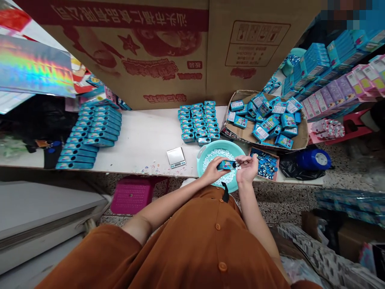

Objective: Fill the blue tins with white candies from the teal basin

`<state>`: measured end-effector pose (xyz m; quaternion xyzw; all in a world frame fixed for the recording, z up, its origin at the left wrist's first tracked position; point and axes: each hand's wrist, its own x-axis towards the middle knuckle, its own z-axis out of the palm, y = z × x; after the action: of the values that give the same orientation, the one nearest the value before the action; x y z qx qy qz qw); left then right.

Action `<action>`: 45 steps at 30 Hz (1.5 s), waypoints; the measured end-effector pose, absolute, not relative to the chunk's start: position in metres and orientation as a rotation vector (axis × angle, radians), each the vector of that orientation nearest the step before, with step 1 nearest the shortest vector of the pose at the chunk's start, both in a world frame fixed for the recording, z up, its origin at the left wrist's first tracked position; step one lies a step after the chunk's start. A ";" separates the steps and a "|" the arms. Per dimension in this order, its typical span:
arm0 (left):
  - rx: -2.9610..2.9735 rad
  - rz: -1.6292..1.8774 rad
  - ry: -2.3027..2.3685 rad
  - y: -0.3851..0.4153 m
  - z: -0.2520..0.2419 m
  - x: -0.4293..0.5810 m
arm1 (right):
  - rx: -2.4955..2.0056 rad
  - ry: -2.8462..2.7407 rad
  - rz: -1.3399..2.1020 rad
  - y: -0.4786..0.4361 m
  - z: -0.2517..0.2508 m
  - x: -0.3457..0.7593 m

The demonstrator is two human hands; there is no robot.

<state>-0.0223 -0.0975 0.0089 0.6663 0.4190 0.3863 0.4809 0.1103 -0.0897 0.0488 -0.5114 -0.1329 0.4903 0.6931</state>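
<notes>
My left hand (212, 172) is closed around a small blue box (225, 165), which lies on its side with its dark-holed end towards my other hand. Palm up and fingers curled, my right hand (248, 171) cups a few white pellets (238, 167) right at that end of the box. Both hands are above a turquoise basin (202, 154) that holds many more such pellets. Whether pellets are inside the box cannot be seen.
Blue boxes (198, 123) stand in rows behind the basin, with more stacked (90, 136) at left. A cardboard tray (302, 138) holds loose boxes above a tray of blue caps (266, 163). A small scale (176, 156) lies left. A large carton (216, 84) blocks the back.
</notes>
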 end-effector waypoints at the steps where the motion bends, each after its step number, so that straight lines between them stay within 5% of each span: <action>1: 1.620 0.945 1.025 -0.097 0.009 -0.022 | -1.152 -0.268 1.098 -0.088 0.049 0.111; 19: 1.486 0.956 1.045 -0.100 0.002 -0.015 | -1.250 -0.469 1.047 -0.091 0.050 0.108; 26: 0.842 0.800 1.128 -0.129 -0.023 -0.043 | -1.305 -0.130 1.274 -0.098 -0.033 0.142; 35: 0.668 0.792 1.387 -0.138 -0.038 -0.102 | -1.811 -1.702 0.962 -0.080 -0.152 0.161; 39: 0.704 0.755 1.347 -0.135 -0.044 -0.116 | -1.871 -1.901 0.779 -0.055 -0.181 0.155; 45: 0.605 0.723 1.401 -0.127 -0.056 -0.124 | -1.553 -2.111 0.940 -0.073 -0.199 0.099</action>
<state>-0.1238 -0.1265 -0.0564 0.2678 0.6203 0.3199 0.6642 0.0986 -0.0734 -0.1994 -0.5487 -0.7463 0.3323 0.1776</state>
